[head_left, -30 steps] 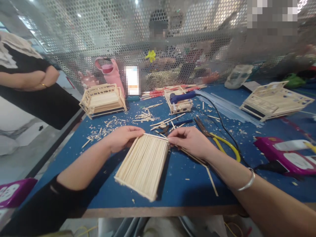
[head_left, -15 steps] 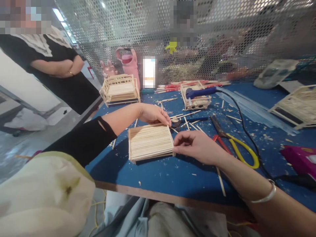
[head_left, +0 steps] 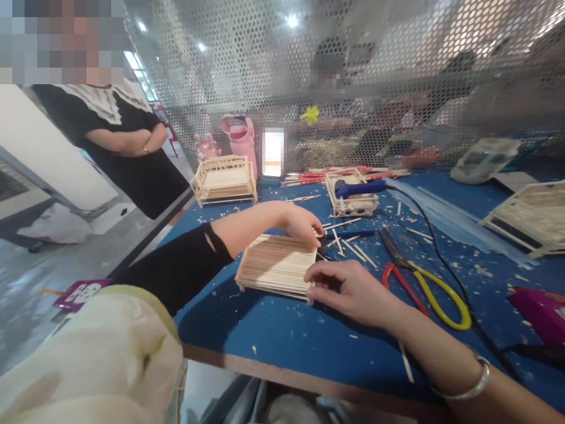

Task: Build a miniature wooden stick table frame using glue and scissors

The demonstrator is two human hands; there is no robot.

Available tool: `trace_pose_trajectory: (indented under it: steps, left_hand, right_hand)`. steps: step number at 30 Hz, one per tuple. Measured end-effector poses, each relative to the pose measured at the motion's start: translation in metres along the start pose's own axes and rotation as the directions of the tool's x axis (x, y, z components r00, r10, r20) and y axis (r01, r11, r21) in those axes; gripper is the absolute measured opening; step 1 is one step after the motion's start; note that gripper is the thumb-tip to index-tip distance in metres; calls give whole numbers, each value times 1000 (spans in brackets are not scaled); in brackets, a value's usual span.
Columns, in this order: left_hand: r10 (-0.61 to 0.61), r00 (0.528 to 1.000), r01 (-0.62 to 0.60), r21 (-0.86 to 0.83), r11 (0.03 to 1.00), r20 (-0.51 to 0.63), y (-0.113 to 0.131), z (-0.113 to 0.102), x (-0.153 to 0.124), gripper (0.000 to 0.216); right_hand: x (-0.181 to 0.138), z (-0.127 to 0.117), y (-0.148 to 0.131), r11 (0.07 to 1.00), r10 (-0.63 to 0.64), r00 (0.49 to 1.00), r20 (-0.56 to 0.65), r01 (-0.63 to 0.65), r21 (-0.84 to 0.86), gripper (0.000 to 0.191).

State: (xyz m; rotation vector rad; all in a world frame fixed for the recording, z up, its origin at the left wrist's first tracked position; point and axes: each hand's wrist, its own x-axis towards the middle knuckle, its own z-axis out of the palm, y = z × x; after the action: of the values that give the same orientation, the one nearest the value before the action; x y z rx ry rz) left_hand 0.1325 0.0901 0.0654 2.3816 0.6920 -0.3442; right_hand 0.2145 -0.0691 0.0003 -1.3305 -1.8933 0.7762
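The left hand (head_left: 303,227) and right hand (head_left: 353,291) are pinching, almost closed, two right-hand corners of the stick panel (head_left: 273,264) over the table (head_left: 295,335), probably steadying that end. A glue gun (head_left: 364,188) is resting on a frame (head_left: 359,204).

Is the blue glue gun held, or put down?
Put down: the glue gun rests on a small stick frame; the left hand and right hand are at the slatted panel.
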Motion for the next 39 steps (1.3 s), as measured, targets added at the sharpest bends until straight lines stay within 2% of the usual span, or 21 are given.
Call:
trace_pose_trajectory:
  steps: [2,3,5,7,8,11,13,16,19,21,23,25,27,29,30,33,35,36,37,38,39]
  left_hand:
    - [-39,964,96,206,974,-265,7,-4,-18,41]
    - [-26,909,148,265,953,-415,10,-3,-31,39]
    - [0,842,184,288,940,-539,12,9,-62,37]
    - [26,801,203,311,928,-599,11,36,-93,37]
    - [75,785,197,363,911,-615,8,54,-105,36]
    - [163,815,193,526,828,-556,-4,104,-122,42]
    - [169,835,209,586,783,-523,-15,121,-122,42]
    - [196,855,174,621,764,-480,-32,117,-119,49]
    - [221,845,128,585,801,-487,-43,101,-124,55]
    - [252,806,54,489,871,-536,-39,97,-129,52]
    - [230,732,-68,268,961,-641,-24,102,-133,44]
    - [42,687,-191,-125,974,-725,-2,111,-133,36]
    - [-105,768,-297,-497,815,-632,20,120,-129,33]
    - [-141,849,-318,-705,634,-509,35,126,-122,32]
    - [-140,866,-324,-753,572,-479,39,127,-118,30]
    - [-174,853,-370,-803,467,-493,43,129,-108,26]
    - [-195,869,-353,-846,400,-455,43,131,-103,28]
    - [-189,891,-326,-872,365,-412,43,131,-100,29]
    - [-175,915,-294,-897,331,-365,44,132,-98,29]
    - [-158,931,-270,-914,303,-328,45,134,-95,29]
    - [-143,940,-260,-923,285,-309,46,135,-92,29]
  right_hand:
    - [-1,0,-2,999,37,999,31,-38,36,8]
    - [-1,1,-2,997,54,998,42,-56,57,9]
    - [-2,0,-2,992,83,996,42,-86,89,12]
    - [-1,0,1,986,116,993,-3,-115,122,15]
    - [-1,-1,2,979,141,989,-32,-135,150,16]
    - [3,-4,8,933,246,963,-109,-205,295,16]
    - [6,-8,9,889,321,932,-166,-236,392,18]
    - [10,-18,3,838,394,883,-253,-232,494,28]
    - [8,-26,-11,829,439,863,-251,-282,483,31]
    - [1,-25,-24,834,454,871,-187,-341,433,26]
    - [-10,-15,-36,845,430,896,-111,-357,398,23]
    - [-23,2,-46,865,376,924,-64,-326,383,20]
    - [-34,19,-54,887,324,945,-43,-288,362,15]
    - [-43,31,-57,905,292,955,-47,-261,336,15]
    - [-47,33,-57,912,285,957,-47,-256,321,16]
    - [-56,18,-45,937,307,948,-81,-286,201,25]
    - [-61,-5,-25,928,358,903,-238,-372,-15,32]
    - [-62,-18,-13,870,372,845,-383,-462,-174,34]
    - [-63,-31,-1,766,373,784,-496,-562,-312,35]
    - [-64,-43,12,669,371,751,-546,-624,-404,32]
    - [-63,-53,23,594,412,745,-525,-656,-465,30]
